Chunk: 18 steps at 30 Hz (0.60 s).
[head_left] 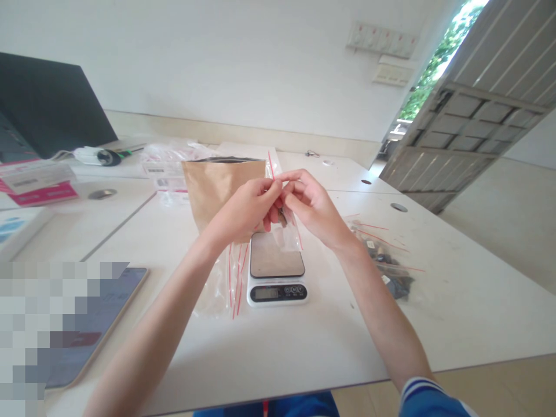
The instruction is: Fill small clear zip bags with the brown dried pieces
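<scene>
My left hand (263, 200) and my right hand (309, 200) meet above a small digital scale (278, 258). Between them is a clear zip bag (292, 234) with a red seal line, pinched in the fingers of both hands. Something small and brownish shows inside the bag near my left fingertips; its kind is too small to tell. Behind my left hand stands a brown kraft paper pouch (226, 179) with its top open. Flat clear bags (217, 284) with red seal strips lie just left of the scale.
Filled zip bags (386, 260) with dark contents lie on the table beyond my right forearm. A tablet (104, 330) rests at the front left. Pink and white boxes (39, 182) and a black monitor (52, 104) are at the back left.
</scene>
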Motion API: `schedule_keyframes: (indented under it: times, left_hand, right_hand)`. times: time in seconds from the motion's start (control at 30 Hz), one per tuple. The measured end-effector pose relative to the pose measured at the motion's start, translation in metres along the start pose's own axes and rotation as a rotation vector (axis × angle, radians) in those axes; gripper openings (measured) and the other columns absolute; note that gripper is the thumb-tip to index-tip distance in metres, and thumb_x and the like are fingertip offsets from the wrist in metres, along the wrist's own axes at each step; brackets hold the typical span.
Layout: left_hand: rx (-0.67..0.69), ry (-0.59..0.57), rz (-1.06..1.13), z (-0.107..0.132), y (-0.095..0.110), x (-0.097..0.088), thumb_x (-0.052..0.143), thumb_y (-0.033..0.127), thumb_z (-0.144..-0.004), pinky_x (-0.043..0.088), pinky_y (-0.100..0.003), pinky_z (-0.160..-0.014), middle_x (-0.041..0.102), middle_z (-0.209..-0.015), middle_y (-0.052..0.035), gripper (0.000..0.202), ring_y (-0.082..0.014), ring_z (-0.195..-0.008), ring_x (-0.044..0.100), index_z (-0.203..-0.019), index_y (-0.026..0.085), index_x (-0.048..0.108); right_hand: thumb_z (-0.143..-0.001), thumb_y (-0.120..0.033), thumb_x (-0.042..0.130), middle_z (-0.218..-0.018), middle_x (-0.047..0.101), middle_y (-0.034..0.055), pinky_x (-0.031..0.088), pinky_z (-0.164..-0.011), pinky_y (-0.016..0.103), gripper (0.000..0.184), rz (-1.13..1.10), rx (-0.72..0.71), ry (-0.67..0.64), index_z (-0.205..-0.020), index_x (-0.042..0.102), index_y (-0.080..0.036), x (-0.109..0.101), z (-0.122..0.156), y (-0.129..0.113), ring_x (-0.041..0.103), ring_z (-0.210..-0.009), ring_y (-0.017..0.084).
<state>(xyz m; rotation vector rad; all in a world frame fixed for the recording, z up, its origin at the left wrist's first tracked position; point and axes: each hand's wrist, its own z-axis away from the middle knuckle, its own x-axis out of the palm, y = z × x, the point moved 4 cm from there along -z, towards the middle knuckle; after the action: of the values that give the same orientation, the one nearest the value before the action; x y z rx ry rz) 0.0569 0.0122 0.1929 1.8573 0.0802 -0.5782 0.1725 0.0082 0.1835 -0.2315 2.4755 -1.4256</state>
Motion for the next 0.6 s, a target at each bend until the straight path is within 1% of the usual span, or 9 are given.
schedule_keyframes:
  times: [0.1, 0.17, 0.23, 0.3, 0.33, 0.43, 0.5, 0.53, 0.6]
  left_hand:
    - [0.003, -0.034, 0.036, -0.004, -0.005, 0.001, 0.042, 0.029, -0.089, 0.031, -0.018, -0.039, 0.054, -0.051, 0.0024, 0.029, -0.0063, -0.041, 0.047, -0.063, 0.018, 0.048]
    - [0.035, -0.014, 0.024, -0.005, -0.005, 0.0, 0.045, 0.024, -0.086, 0.031, -0.017, -0.041, 0.052, -0.049, 0.0032, 0.029, -0.0052, -0.041, 0.044, -0.058, 0.018, 0.045]
    - [0.083, 0.039, 0.028, -0.002, -0.002, -0.005, 0.044, 0.023, -0.084, 0.03, -0.017, -0.042, 0.047, -0.045, 0.0045, 0.031, -0.0047, -0.04, 0.041, -0.053, 0.018, 0.041]
    - [0.121, 0.089, 0.029, 0.003, 0.004, -0.01, 0.043, 0.023, -0.084, 0.03, -0.018, -0.043, 0.042, -0.041, 0.0051, 0.033, -0.005, -0.039, 0.039, -0.051, 0.019, 0.039]
    - [0.122, 0.097, 0.019, 0.006, 0.007, -0.012, 0.043, 0.024, -0.084, 0.029, -0.018, -0.042, 0.041, -0.04, 0.005, 0.034, -0.0052, -0.038, 0.038, -0.05, 0.019, 0.038]
    - [0.057, 0.047, -0.004, 0.01, 0.01, -0.01, 0.046, 0.026, -0.083, 0.026, -0.018, -0.039, 0.045, -0.039, 0.0035, 0.035, -0.0058, -0.036, 0.036, -0.049, 0.019, 0.04]
    - [0.001, 0.036, 0.055, 0.007, 0.005, -0.007, 0.047, 0.029, -0.084, 0.028, -0.018, -0.038, 0.049, -0.04, 0.0015, 0.036, -0.0073, -0.037, 0.041, -0.05, 0.019, 0.042]
    - [-0.013, 0.058, 0.096, 0.004, 0.002, -0.006, 0.047, 0.032, -0.085, 0.029, -0.018, -0.038, 0.051, -0.042, 0.0003, 0.037, -0.0083, -0.038, 0.044, -0.05, 0.019, 0.044]
    - [-0.023, 0.153, 0.167, -0.004, -0.009, -0.004, 0.048, 0.04, -0.086, 0.031, -0.019, -0.038, 0.054, -0.045, -0.0019, 0.041, -0.0101, -0.04, 0.048, -0.05, 0.019, 0.047]
  right_hand:
    - [-0.081, -0.022, 0.058, -0.064, 0.046, -0.0096, 0.04, -0.047, 0.022, 0.026, 0.019, 0.012, 0.075, -0.102, 0.042, -0.025, 0.001, -0.001, 0.004, 0.049, -0.049, 0.008]
    - [-0.079, -0.021, 0.057, -0.063, 0.044, -0.01, 0.039, -0.046, 0.021, 0.027, 0.08, -0.007, 0.15, -0.1, 0.04, -0.026, -0.007, -0.004, 0.006, 0.047, -0.048, 0.008]
    - [-0.078, -0.018, 0.055, -0.064, 0.043, -0.0085, 0.039, -0.049, 0.022, 0.024, 0.201, -0.067, 0.311, -0.095, 0.04, -0.025, -0.029, -0.007, 0.007, 0.047, -0.051, 0.008]
    - [-0.076, -0.014, 0.054, -0.067, 0.042, -0.0066, 0.039, -0.052, 0.022, 0.022, 0.342, -0.151, 0.526, -0.09, 0.04, -0.025, -0.059, -0.009, 0.007, 0.047, -0.056, 0.009]
    - [-0.076, -0.014, 0.053, -0.068, 0.042, -0.006, 0.039, -0.052, 0.023, 0.022, 0.384, -0.169, 0.584, -0.09, 0.039, -0.025, -0.073, -0.009, 0.008, 0.048, -0.057, 0.009]
    - [-0.077, -0.014, 0.053, -0.067, 0.041, -0.0059, 0.038, -0.05, 0.023, 0.019, 0.429, -0.197, 0.535, -0.087, 0.041, -0.025, -0.098, -0.012, 0.009, 0.048, -0.055, 0.009]
    - [-0.078, -0.014, 0.054, -0.066, 0.042, -0.0064, 0.039, -0.049, 0.023, 0.018, 0.397, -0.222, 0.469, -0.086, 0.043, -0.025, -0.1, -0.011, 0.006, 0.048, -0.052, 0.008]
    - [-0.078, -0.014, 0.055, -0.065, 0.043, -0.0067, 0.039, -0.049, 0.023, 0.018, 0.368, -0.229, 0.443, -0.085, 0.043, -0.026, -0.098, -0.011, 0.004, 0.048, -0.05, 0.008]
    - [-0.079, -0.015, 0.056, -0.064, 0.045, -0.0071, 0.041, -0.049, 0.023, 0.017, 0.297, -0.222, 0.398, -0.083, 0.045, -0.026, -0.092, -0.01, 0.0, 0.049, -0.049, 0.008]
